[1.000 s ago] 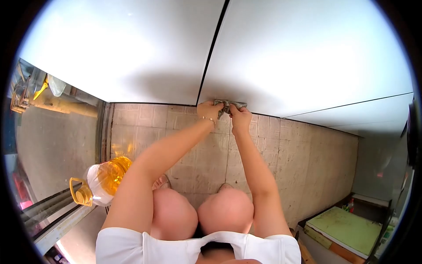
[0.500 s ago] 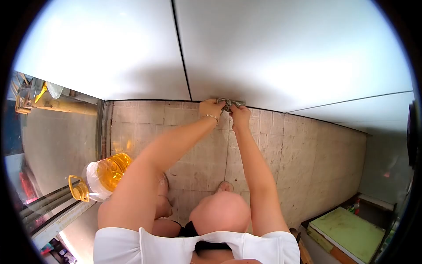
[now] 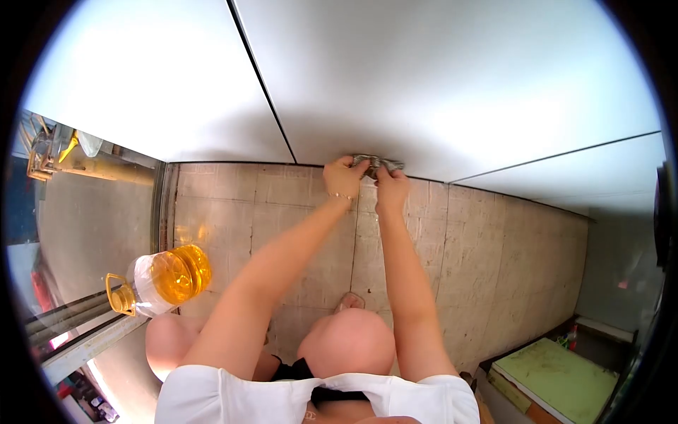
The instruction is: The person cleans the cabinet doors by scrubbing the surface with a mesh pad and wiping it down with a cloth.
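Grey fabric, bunched small — we have the cloth just past 12 o'clock, against the bottom of the white panel, where it meets the tiled floor. Our left hand and right hand sit side by side, each grip pinched on it. With the fabric so bunched, a fingertip could slip off and scrape the tiles, or snag on the dark seam at 11 o'clock if a hand slid that way. Our bigger worry is at 8 o'clock: the bottle of yellow liquid is near our left knee — a careless shift of that leg could knock it and, were its cap loose, spill it.
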`<action>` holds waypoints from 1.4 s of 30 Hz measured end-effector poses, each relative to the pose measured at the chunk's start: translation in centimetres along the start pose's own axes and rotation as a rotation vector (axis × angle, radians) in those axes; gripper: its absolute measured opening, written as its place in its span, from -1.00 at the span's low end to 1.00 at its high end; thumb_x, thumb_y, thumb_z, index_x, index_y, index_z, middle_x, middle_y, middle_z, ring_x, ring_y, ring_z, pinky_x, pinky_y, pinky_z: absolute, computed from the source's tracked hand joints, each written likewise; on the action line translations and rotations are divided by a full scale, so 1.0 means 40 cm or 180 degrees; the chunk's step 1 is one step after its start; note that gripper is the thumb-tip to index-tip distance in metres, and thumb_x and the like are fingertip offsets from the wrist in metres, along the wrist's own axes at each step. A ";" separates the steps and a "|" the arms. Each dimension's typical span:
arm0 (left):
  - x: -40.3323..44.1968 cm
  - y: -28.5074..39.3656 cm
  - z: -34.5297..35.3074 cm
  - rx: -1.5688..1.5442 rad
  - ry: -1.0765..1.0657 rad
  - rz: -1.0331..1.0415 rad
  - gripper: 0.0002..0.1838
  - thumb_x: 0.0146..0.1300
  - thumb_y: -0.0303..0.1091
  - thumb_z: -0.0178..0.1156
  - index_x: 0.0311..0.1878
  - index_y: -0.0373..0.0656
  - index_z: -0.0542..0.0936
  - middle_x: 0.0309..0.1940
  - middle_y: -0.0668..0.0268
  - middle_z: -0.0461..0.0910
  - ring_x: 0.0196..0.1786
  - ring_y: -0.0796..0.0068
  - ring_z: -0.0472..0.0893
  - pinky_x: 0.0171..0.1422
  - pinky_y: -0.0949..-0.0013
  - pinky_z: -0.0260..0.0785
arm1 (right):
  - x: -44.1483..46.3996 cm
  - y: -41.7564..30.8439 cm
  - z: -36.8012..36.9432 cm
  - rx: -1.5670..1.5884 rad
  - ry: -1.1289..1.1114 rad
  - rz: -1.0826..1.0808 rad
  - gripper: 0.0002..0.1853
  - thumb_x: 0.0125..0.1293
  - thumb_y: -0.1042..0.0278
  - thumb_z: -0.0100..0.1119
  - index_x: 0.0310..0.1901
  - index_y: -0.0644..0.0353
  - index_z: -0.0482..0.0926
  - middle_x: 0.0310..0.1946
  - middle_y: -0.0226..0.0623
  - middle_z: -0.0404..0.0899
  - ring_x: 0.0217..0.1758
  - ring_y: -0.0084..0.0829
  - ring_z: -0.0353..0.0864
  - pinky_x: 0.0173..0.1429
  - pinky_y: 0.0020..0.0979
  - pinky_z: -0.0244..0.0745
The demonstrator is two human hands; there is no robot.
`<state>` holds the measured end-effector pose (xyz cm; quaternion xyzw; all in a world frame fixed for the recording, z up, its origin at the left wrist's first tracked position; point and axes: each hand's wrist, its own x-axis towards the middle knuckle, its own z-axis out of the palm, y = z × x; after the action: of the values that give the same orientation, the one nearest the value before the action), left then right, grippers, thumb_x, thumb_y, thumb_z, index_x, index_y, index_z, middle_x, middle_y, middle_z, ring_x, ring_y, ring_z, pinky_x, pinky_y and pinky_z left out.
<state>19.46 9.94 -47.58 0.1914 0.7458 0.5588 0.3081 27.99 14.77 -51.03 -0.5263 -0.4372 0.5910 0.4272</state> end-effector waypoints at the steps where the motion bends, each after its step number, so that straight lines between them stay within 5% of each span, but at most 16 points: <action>1: -0.001 -0.006 -0.004 0.0309 -0.0009 -0.0040 -0.78 -0.07 -0.33 0.30 -0.55 -0.33 0.57 -0.72 0.40 0.46 -0.65 0.73 0.28 -0.58 0.55 0.13 | -0.004 0.004 -0.004 -0.0291 -0.0131 0.0270 -0.89 0.03 0.52 0.15 -0.56 0.36 0.47 -0.60 -0.35 0.49 -0.61 -0.62 0.34 -0.57 -0.55 0.23; 4: -0.002 0.015 -0.004 0.0485 -0.0016 0.0130 -0.79 -0.05 -0.34 0.30 -0.53 -0.33 0.57 -0.68 0.41 0.49 -0.62 0.74 0.31 -0.56 0.57 0.15 | -0.004 -0.048 -0.019 -0.1353 -0.0025 -0.0586 -0.85 0.04 0.52 0.15 -0.59 0.36 0.45 -0.64 -0.37 0.46 -0.62 -0.65 0.32 -0.57 -0.57 0.20; 7: -0.042 0.150 -0.001 -0.1456 -0.0198 0.0387 -0.81 -0.03 -0.38 0.28 -0.50 -0.34 0.57 -0.65 0.40 0.51 -0.60 0.73 0.34 -0.54 0.58 0.19 | -0.088 -0.266 0.026 0.0559 0.0202 -0.0951 -0.85 0.05 0.56 0.14 -0.62 0.38 0.45 -0.65 -0.42 0.46 -0.62 -0.67 0.30 -0.58 -0.58 0.20; 10: -0.068 0.237 -0.013 -0.1169 -0.0146 0.0551 -0.84 -0.02 -0.42 0.27 -0.48 -0.34 0.57 -0.61 0.40 0.53 -0.58 0.73 0.37 -0.52 0.59 0.22 | -0.097 -0.319 0.016 0.0708 0.0114 -0.1035 -0.90 0.07 0.59 0.12 -0.55 0.42 0.49 -0.59 -0.39 0.51 -0.59 -0.65 0.34 -0.52 -0.58 0.26; 17: 0.016 -0.044 0.021 0.0991 -0.0042 0.0216 -0.78 -0.10 -0.33 0.31 -0.50 -0.33 0.58 -0.72 0.35 0.49 -0.66 0.69 0.33 -0.57 0.52 0.21 | 0.026 0.048 -0.013 -0.0785 0.0084 -0.0384 -0.81 0.04 0.48 0.16 -0.61 0.41 0.45 -0.67 -0.31 0.47 -0.62 -0.64 0.30 -0.57 -0.52 0.19; 19: 0.001 -0.035 0.034 0.0510 0.0051 0.0285 -0.78 -0.08 -0.34 0.31 -0.51 -0.32 0.57 -0.71 0.37 0.50 -0.65 0.72 0.32 -0.57 0.54 0.19 | 0.019 0.015 -0.031 -0.1136 0.0060 -0.0673 -0.78 0.03 0.45 0.17 -0.64 0.40 0.43 -0.70 -0.31 0.44 -0.64 -0.65 0.27 -0.59 -0.50 0.16; 23: -0.074 0.208 0.021 -0.0960 -0.0107 0.0794 -0.81 -0.05 -0.36 0.30 -0.53 -0.32 0.56 -0.68 0.43 0.50 -0.63 0.77 0.30 -0.58 0.58 0.15 | -0.080 -0.305 -0.014 0.0038 0.0237 -0.1071 -0.82 0.03 0.53 0.15 -0.63 0.37 0.42 -0.71 -0.39 0.43 -0.66 -0.66 0.23 -0.60 -0.53 0.15; 26: -0.077 0.227 0.051 -0.1440 0.0083 0.1037 -0.74 -0.07 -0.28 0.30 -0.58 -0.30 0.52 -0.80 0.36 0.30 -0.67 0.72 0.22 -0.60 0.55 0.10 | -0.079 -0.312 -0.022 0.0400 0.0372 -0.1041 -0.86 0.03 0.58 0.13 -0.61 0.36 0.44 -0.68 -0.39 0.44 -0.64 -0.66 0.26 -0.57 -0.56 0.18; 30: -0.052 0.070 0.085 0.0471 0.0111 0.0510 -0.72 -0.11 -0.27 0.32 -0.56 -0.33 0.53 -0.76 0.26 0.44 -0.71 0.59 0.30 -0.58 0.47 0.18 | -0.006 -0.088 -0.037 0.0189 0.0747 -0.0616 -0.90 0.02 0.58 0.12 -0.57 0.41 0.46 -0.62 -0.30 0.50 -0.57 -0.60 0.37 -0.49 -0.54 0.27; 33: 0.022 -0.140 0.141 0.1004 0.0179 0.0399 -0.79 -0.12 -0.35 0.33 -0.52 -0.32 0.57 -0.68 0.25 0.52 -0.67 0.59 0.36 -0.54 0.47 0.23 | 0.030 0.071 -0.085 -0.0765 0.0474 0.0064 -0.89 0.00 0.56 0.11 -0.43 0.46 0.50 -0.53 -0.23 0.53 -0.46 -0.51 0.44 -0.33 -0.48 0.34; 35: 0.015 -0.129 0.155 0.0604 0.0192 -0.0066 -0.78 -0.12 -0.35 0.33 -0.52 -0.33 0.56 -0.68 0.29 0.52 -0.66 0.63 0.36 -0.55 0.50 0.22 | 0.046 0.057 -0.070 -0.1352 0.0457 0.0182 -0.89 -0.02 0.56 0.12 -0.49 0.48 0.49 -0.58 -0.21 0.53 -0.51 -0.46 0.45 -0.39 -0.45 0.33; 42: -0.095 0.156 0.158 -0.1679 -0.0261 -0.0162 -0.78 -0.09 -0.36 0.34 -0.54 -0.33 0.55 -0.67 0.42 0.48 -0.60 0.75 0.35 -0.56 0.57 0.19 | -0.007 -0.204 -0.108 0.0159 0.0489 -0.1001 -0.89 0.06 0.53 0.10 -0.53 0.38 0.51 -0.59 -0.33 0.53 -0.56 -0.67 0.37 -0.50 -0.56 0.26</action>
<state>26.14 13.95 -41.90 0.1082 0.5659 0.7177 0.3911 32.66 16.83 -43.36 -0.4842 -0.4654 0.4857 0.5595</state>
